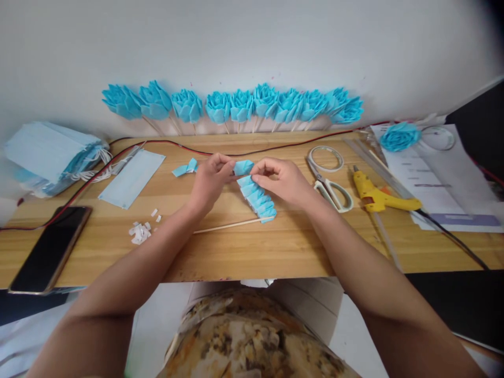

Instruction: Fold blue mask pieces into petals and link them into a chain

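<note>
Over the wooden table [275,252], my left hand [210,181] and my right hand [283,181] both pinch a folded blue petal piece [243,167]. It sits at the top of a strip of overlapping blue petals [258,199] that runs down to a thin wooden skewer [228,226] lying on the table. Fingers of both hands are closed on the blue material. A loose folded blue piece [185,168] lies just left of my left hand.
Several finished blue flowers [236,105] on sticks lean on the wall. A flat face mask [132,178], a mask stack [51,155], a phone [49,249], white scraps [139,231], scissors [333,191], a tape roll [326,157], a yellow glue gun [378,197] and papers [441,178] surround the hands.
</note>
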`<state>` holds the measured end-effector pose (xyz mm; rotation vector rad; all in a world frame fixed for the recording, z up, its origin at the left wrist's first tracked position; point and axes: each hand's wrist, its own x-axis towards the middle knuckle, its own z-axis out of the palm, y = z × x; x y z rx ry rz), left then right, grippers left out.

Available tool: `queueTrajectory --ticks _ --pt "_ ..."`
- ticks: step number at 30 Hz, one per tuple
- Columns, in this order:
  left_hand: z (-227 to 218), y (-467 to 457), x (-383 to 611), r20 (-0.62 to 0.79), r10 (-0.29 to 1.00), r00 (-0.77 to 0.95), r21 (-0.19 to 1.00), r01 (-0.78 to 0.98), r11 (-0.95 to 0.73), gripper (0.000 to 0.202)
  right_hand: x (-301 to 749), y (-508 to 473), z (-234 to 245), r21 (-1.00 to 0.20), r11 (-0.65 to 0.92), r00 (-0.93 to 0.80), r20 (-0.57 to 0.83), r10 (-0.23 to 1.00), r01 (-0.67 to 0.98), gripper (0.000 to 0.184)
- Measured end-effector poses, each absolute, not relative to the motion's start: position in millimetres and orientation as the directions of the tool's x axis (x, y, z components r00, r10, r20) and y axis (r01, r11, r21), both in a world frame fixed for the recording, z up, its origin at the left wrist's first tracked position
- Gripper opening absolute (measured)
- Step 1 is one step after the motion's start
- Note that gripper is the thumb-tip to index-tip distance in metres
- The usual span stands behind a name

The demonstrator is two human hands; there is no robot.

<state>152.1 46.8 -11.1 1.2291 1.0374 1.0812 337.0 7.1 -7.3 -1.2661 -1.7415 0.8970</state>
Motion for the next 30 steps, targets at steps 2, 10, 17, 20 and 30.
queueTrajectory --ticks 2,10,17,20,30 --pt "-11.7 43.9 153.6 -0.020 0.984 0.180 0.998 -0.056 0.030 0.011 335.9 8.1 -10.1 -0.883 0.238 -0.158 0.189 0.969 0.404 0.009" --pt "-14.3 39.4 154.5 -0.059 0.972 0.226 0.982 -0.160 0.097 0.012 335.2 10.5 -14.5 -0.911 0.202 -0.112 0.173 0.979 0.360 0.012" --pt "-12.1 38.7 155.9 -0.098 0.969 0.227 0.972 -0.187 0.142 0.013 335.1 10.8 -15.6 -0.906 0.190 -0.084 0.171 0.982 0.377 0.011" --pt "-13.1 38.9 154.9 -0.096 0.968 0.233 0.972 -0.186 0.141 0.012 334.9 11.1 -16.5 -0.911 0.191 -0.081 0.173 0.982 0.367 0.010" --pt "-13.3 38.7 155.3 -0.097 0.961 0.260 0.967 -0.206 0.153 0.013 335.8 12.3 -19.3 -0.919 0.182 -0.067 0.169 0.983 0.350 0.008"
